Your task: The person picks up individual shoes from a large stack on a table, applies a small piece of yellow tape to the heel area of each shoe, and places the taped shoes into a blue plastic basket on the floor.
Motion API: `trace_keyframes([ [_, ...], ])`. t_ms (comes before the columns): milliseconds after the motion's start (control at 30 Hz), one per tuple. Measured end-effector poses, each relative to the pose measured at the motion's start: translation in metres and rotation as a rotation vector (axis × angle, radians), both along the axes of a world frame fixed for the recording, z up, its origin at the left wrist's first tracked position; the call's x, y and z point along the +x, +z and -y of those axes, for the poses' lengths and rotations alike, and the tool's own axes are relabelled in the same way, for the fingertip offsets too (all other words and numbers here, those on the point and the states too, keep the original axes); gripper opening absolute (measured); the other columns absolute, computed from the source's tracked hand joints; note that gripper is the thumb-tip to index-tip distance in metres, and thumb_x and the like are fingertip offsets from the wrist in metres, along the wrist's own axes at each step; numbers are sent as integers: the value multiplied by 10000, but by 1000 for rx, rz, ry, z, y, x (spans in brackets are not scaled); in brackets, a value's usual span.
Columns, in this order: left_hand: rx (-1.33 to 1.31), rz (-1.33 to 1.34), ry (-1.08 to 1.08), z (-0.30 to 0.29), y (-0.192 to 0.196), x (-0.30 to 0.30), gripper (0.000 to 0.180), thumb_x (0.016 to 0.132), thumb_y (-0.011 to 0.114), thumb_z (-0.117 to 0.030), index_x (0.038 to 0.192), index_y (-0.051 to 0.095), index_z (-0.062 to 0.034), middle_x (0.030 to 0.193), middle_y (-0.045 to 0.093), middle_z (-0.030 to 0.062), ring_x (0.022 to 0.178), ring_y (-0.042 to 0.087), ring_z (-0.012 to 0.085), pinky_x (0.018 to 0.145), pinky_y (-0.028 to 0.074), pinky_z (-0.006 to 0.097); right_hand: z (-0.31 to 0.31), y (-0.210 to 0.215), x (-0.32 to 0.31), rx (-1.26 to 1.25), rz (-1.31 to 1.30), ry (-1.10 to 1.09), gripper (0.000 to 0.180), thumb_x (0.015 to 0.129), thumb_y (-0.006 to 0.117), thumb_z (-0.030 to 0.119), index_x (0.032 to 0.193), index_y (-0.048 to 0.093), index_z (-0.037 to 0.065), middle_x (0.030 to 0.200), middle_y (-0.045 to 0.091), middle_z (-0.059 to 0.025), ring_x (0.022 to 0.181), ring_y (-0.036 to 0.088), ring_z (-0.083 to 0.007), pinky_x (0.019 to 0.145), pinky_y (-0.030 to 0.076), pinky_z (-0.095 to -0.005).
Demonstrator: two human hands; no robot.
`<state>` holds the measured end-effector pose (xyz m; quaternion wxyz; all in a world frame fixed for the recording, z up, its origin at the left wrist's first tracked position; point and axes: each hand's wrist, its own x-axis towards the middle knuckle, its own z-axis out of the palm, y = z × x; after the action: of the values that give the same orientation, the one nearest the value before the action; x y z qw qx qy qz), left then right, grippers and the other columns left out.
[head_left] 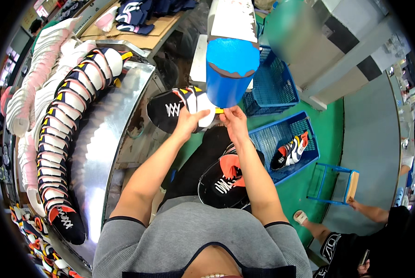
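Overhead, head view: both hands are up in front of the chest, on one shoe upper (177, 109) (black toe, white and yellow panels), held against the foot of the blue post (230, 72). Left hand (187, 123) grips the upper's near edge from below, fingers curled and closed on the fabric. Right hand (234, 121) pinches its yellow-tabbed end, fingertips pressed together. Long axis runs left-right, toe toward the steel table (101, 139); the left hand is nearer the toe. Below, another shoe (223, 183) lies on the lap; a third sits in the blue basket (288, 146).
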<state>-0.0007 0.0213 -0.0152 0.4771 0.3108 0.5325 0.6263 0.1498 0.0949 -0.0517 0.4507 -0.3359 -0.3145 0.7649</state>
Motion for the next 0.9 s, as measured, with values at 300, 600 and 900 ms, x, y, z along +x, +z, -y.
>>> trace_keyframes([
  [300,-401,670,-7,-45,-3,-30,320,812,576,-93,1092,529,55,1057,616,195,922,633,311,813,519,417,-41,-17,-22,-62,143,41,68,891,546,87,853,517,38,659,557,-56,511,538,-138,521,487,-255],
  [600,-7,541,14,126,129,2,597,830,579,-281,1315,389,10,1232,519,203,1152,514,286,977,410,492,19,7,109,699,1270,445,541,774,643,442,1096,583,11,1147,572,-198,1129,482,-360,874,438,-437],
  [900,102,-674,1047,171,132,-115,439,797,671,-119,1171,520,54,1168,575,158,1091,533,233,974,380,350,85,-46,145,973,1603,441,421,654,708,137,1052,616,32,1064,545,-204,995,520,-377,876,433,-443],
])
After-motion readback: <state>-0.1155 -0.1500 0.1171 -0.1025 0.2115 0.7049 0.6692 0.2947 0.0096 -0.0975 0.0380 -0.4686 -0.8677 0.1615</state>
